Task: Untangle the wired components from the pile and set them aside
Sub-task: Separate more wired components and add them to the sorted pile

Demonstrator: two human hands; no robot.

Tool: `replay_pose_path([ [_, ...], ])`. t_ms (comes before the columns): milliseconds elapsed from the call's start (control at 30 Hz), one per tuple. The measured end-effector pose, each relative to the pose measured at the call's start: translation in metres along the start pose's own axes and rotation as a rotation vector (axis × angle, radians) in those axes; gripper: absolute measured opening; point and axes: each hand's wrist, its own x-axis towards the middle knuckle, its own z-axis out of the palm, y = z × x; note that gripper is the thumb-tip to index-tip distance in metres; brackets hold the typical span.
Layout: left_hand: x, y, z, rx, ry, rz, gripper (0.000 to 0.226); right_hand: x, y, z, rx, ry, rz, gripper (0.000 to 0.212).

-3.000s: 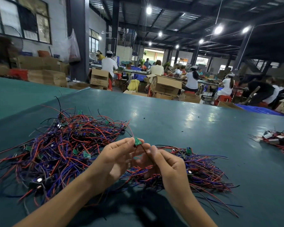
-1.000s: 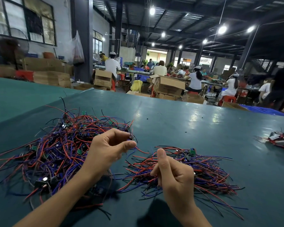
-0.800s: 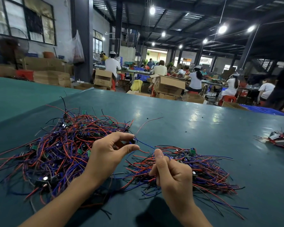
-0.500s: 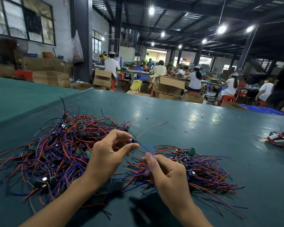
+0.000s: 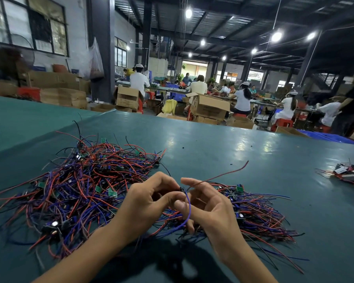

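Component (image 5: 182,189) held between left hand (image 5: 145,203) and right hand (image 5: 213,209)

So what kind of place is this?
Likely a factory assembly hall: tangled piles of red and blue wired components on a long teal worktable, brown cardboard boxes, and seated workers in white shirts.

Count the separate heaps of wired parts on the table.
3. A big pile lies at the left, a smaller pile in the middle, a small heap at the right edge of the table, partly out of frame; others may be unseen.
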Motion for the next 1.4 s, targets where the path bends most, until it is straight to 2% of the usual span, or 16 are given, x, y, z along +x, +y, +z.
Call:
replay_pose_path([
  [100,0.001,0.002,-0.002,-0.026,-0.031,-0.033,0.024,-0.001,0.002,0.003,-0.012,0.044,-0.025,0.029],
  [233,-0.001,0.004,-0.002,-0.061,-0.072,-0.053,0.030,-0.002,-0.001,0.001,0.011,0.090,-0.019,0.020],
  [367,-0.002,0.004,-0.001,0.000,-0.112,-0.073,0.038,0.004,-0.008,-0.010,0.121,0.303,0.003,0.022],
  [500,-0.004,-0.001,0.002,0.057,-0.183,-0.045,0.035,0.013,-0.017,-0.031,0.233,0.495,0.005,0.021],
  [600,-0.004,-0.006,0.003,0.095,-0.149,-0.046,0.028,0.017,-0.020,-0.048,0.268,0.595,-0.005,0.022],
  [700,-0.004,-0.009,0.002,0.143,-0.111,-0.030,0.018,0.021,-0.020,-0.067,0.254,0.726,-0.008,0.026],
  [800,-0.004,-0.010,0.000,0.142,-0.106,-0.046,0.022,0.023,-0.017,-0.083,0.240,0.867,0.015,0.033],
  [900,-0.004,-0.011,0.002,0.205,-0.171,-0.032,0.025,0.025,-0.014,-0.093,0.200,0.966,0.069,0.029],
  [1000,-0.006,-0.013,0.003,0.275,-0.232,-0.027,0.024,0.027,-0.012,-0.101,0.247,1.015,0.118,0.019],
  [1167,-0.004,-0.017,0.000,0.394,-0.217,-0.078,0.029,0.028,-0.011,-0.113,0.422,1.080,0.140,0.020],
  [1333,-0.002,-0.022,-0.010,0.488,-0.290,-0.128,0.044,0.027,-0.015,-0.118,0.533,1.123,-0.008,0.010],
  [1400,0.002,-0.023,-0.016,0.540,-0.244,-0.156,0.054,0.028,-0.015,-0.115,0.530,1.119,-0.081,0.037],
])
